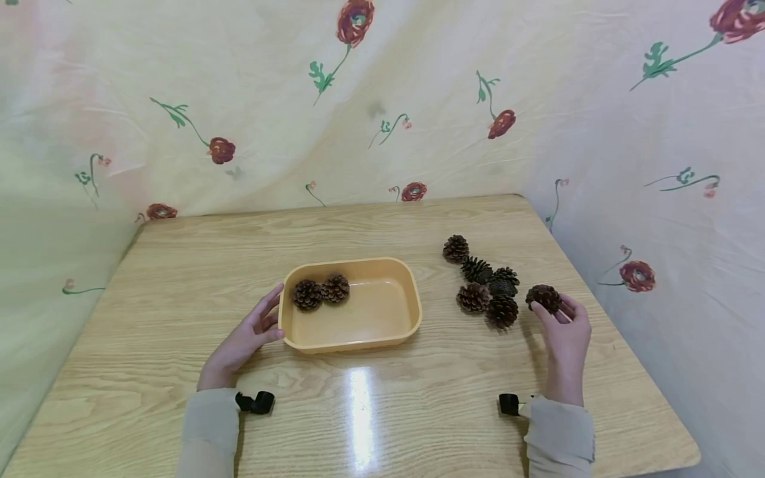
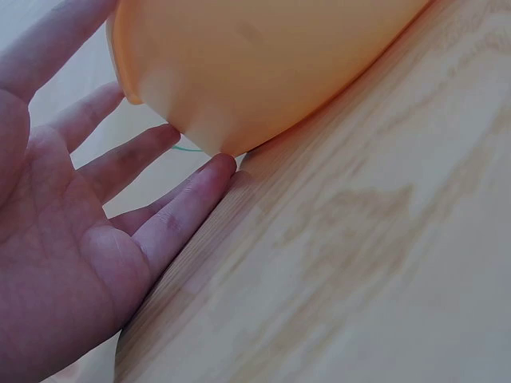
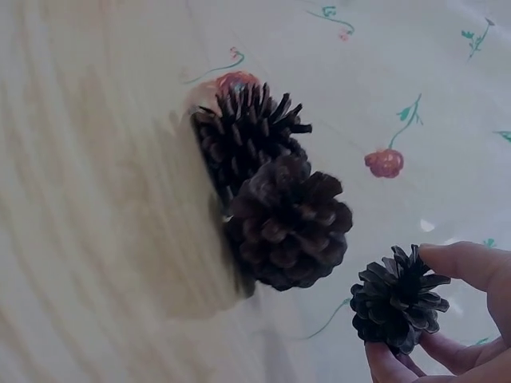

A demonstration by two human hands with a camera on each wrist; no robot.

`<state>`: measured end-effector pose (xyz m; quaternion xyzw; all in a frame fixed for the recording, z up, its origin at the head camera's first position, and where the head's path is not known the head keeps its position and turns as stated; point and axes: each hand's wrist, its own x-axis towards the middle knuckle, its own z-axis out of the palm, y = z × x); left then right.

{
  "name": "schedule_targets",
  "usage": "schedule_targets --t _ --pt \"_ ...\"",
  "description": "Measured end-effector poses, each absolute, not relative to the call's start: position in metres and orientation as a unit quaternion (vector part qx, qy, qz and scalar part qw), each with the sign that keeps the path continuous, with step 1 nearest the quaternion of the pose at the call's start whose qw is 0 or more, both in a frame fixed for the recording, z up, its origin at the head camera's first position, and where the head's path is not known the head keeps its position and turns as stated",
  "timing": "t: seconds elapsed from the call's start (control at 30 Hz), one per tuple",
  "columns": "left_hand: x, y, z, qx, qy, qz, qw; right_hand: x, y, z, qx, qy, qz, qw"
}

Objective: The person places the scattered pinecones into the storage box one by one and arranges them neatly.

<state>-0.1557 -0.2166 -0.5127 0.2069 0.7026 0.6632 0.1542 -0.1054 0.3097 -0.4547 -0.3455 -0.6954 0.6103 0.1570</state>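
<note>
A yellow-orange rectangular tub (image 1: 382,335) stands mid-table, with two brown pine cones (image 1: 307,294) side by side at its left end. My left hand (image 1: 254,335) rests against the tub's left end; its fingers are spread and fairly straight, fingertips on the wall in the left wrist view. On the right, my right hand (image 1: 566,330) pinches a pine cone (image 3: 399,303) between thumb and fingers, just right of the group of loose pine cones (image 1: 473,297). In the right wrist view two of those cones, the nearer pine cone (image 3: 291,223) overlapping the other, show beside the held one.
The wooden table (image 1: 442,398) has its right edge close beyond my right hand. Pale cloth with red flowers (image 1: 269,99) hangs behind and on both sides. Each wrist carries a small black camera mount (image 1: 257,402).
</note>
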Motion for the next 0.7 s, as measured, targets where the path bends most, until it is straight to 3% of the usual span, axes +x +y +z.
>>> schedule_targets --t 0.7 --pt "-0.155 -0.219 -0.509 0.2 0.697 0.668 0.165 -0.123 0.252 -0.419 -0.255 -0.748 0.597 0.138"
